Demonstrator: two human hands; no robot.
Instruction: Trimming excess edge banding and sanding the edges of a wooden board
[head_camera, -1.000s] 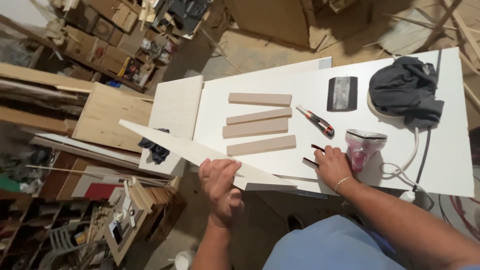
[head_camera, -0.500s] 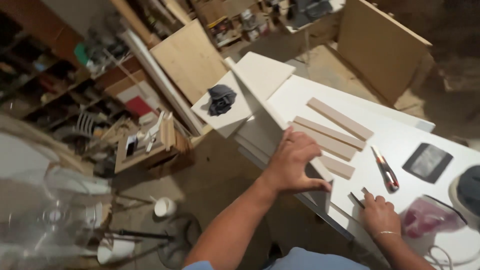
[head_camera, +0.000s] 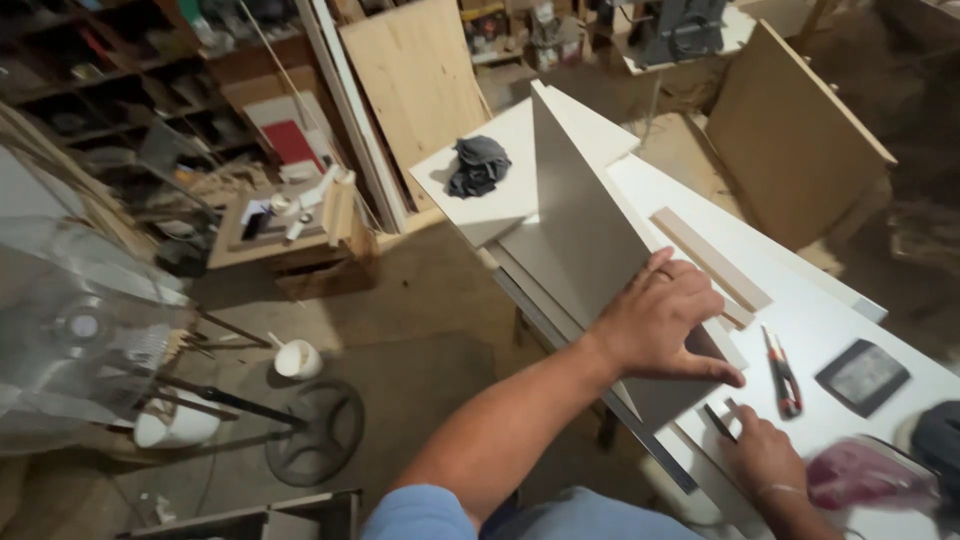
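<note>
Left hand (head_camera: 665, 325) was grasping the white panel (head_camera: 580, 235) tilted up at the table (head_camera: 830, 310) edge, mid-frame. Right hand (head_camera: 765, 455), lower right, pinched a small dark tool (head_camera: 717, 420) beside a pink bag (head_camera: 860, 472); open floor at left.

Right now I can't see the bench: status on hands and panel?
Left hand gripping the tilted white panel. Right hand at its lower corner, grip unclear. Wood strips and a red knife lie close behind.
</note>
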